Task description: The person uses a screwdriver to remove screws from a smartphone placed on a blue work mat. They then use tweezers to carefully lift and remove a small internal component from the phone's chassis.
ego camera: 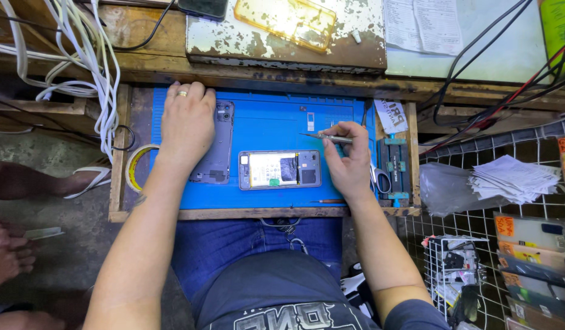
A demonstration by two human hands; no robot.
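Left hand (186, 125) lies flat, fingers spread, on the phone back cover (214, 143); right hand (348, 160) fingers pinch tweezers (328, 137) above the opened phone (280, 169).

- A worn wooden bench (172, 61) runs beyond the fingertips, its grain dark and scuffed.
- On it, past the fingers, sits a white board (282, 36) with flaking paint.
- White cables (93, 55) hang beyond the left fingers.
- Wire mesh rack (478, 244) stands outside the right fingers.
- Grey concrete floor (50, 153) lies left.
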